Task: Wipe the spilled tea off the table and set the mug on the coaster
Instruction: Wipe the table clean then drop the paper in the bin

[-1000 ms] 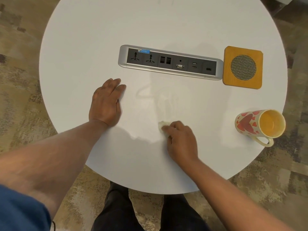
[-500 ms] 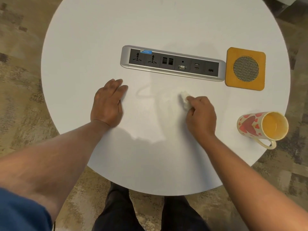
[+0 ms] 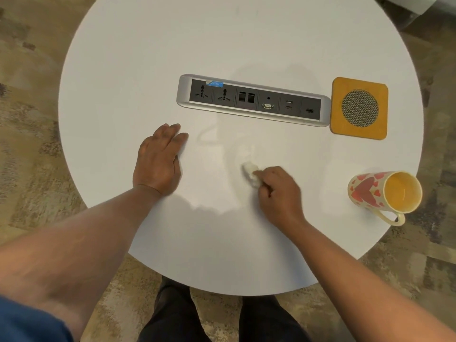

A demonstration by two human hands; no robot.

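Observation:
My right hand [image 3: 278,193] presses a small crumpled white tissue [image 3: 250,175] onto the round white table [image 3: 123,70], just below a faint wet smear of tea [image 3: 232,144]. My left hand [image 3: 159,160] lies flat on the table, palm down, fingers together, left of the smear and holding nothing. A cream mug with red hearts [image 3: 383,192] lies on its side near the right edge, its yellow inside facing me and its handle towards the rim. The square orange coaster [image 3: 359,108] with a mesh centre lies behind the mug, with nothing on it.
A silver power and data socket strip [image 3: 253,101] is set in the table between the smear and the far side, touching the coaster's left edge. Patterned carpet [image 3: 32,144] surrounds the table. My dark trouser legs [image 3: 172,317] show under the near edge.
My right hand with the tissue swept from near me up towards the socket strip, then back down and left to the middle. My left hand and the mug stayed put.

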